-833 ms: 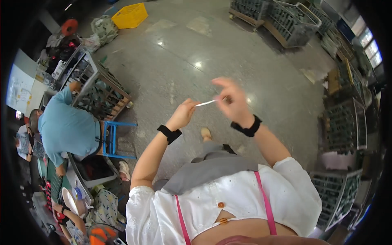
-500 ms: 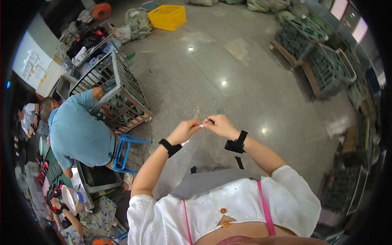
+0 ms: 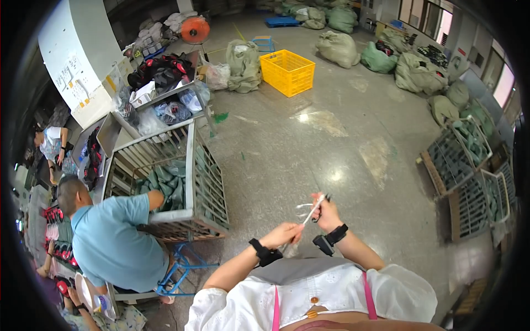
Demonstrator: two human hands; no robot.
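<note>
A white cord (image 3: 312, 212) is stretched slantwise between my two hands, over the floor in front of my grey apron (image 3: 314, 263). My left hand (image 3: 282, 235) is closed on its lower end. Farther up and to the right, my right hand (image 3: 328, 214) grips the upper part, and a loose white loop sticks out to the left of it. Something small and dark (image 3: 328, 197) also shows at the right hand's fingers; its kind is too small to tell. Both wrists carry black straps.
At left, a person in a blue shirt (image 3: 118, 237) reaches into a metal-barred cart (image 3: 190, 212) of green pieces, near a blue stool (image 3: 185, 267). Ahead stands a yellow crate (image 3: 287, 74). Stuffed sacks (image 3: 337, 48) line the back; more barred carts (image 3: 458, 160) stand right.
My hands have drawn apart, the right one rising above the left, and the white cord now shows at length between them. The view has tilted up toward the far floor.
</note>
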